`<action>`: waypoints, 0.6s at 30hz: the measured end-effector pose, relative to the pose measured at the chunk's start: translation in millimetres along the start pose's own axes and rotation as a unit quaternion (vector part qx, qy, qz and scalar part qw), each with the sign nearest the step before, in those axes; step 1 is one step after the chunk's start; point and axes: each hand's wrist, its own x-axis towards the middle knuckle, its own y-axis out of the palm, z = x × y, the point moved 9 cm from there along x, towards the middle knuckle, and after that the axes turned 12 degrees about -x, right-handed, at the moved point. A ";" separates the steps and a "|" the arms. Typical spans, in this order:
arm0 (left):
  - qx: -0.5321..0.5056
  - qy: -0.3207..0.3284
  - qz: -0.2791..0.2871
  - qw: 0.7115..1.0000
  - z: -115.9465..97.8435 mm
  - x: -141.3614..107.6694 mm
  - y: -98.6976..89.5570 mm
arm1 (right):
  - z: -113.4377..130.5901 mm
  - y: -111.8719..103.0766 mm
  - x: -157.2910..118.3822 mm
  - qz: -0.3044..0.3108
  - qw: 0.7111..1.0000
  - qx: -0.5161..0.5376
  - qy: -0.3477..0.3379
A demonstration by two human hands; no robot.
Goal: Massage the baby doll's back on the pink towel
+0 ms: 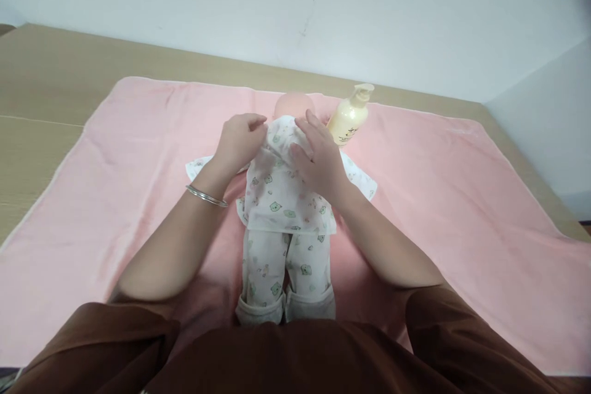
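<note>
A baby doll lies on its back with its head (294,103) pointing away from me. It wears a white shirt (277,194) printed with small green animals, and matching pants (265,265) with turned-up cuffs. The shirt's sleeves stick out to both sides. At the left of the neck, my left hand (242,138) has its fingers drawn together on the shirt's shoulder edge; the exact grip is partly hidden. My right hand (319,157) rests over the right side of the chest, fingers apart, close below the doll's chin. The doll's face is mostly hidden from this angle.
A pale yellow pump bottle (349,118) leans right of the doll's head, close to my right hand. Under everything spreads a pink blanket (138,197) on a wooden table (60,74). A white wall (207,12) stands behind. A silver bangle (206,196) circles my left wrist.
</note>
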 end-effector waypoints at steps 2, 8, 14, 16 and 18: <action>-0.045 -0.014 -0.025 0.999 0.8 1.4 -11.5 | 10.9 6.9 -5.0 0.021 0.999 -0.028 -0.028; -0.101 -0.032 -0.062 0.992 -8.6 0.7 -32.8 | 22.0 7.5 -7.7 0.024 0.997 -0.049 -0.058; -0.132 -0.032 -0.087 0.987 -19.4 -4.8 -49.9 | 20.8 15.1 -7.6 0.060 0.994 -0.073 -0.053; -0.142 -0.036 -0.087 0.985 -21.3 -6.6 -52.8 | 22.9 17.7 -9.3 0.084 0.992 -0.069 -0.062; -0.173 -0.040 -0.089 0.980 -23.1 -8.5 -54.3 | 24.1 11.1 -9.6 0.066 0.994 -0.061 -0.065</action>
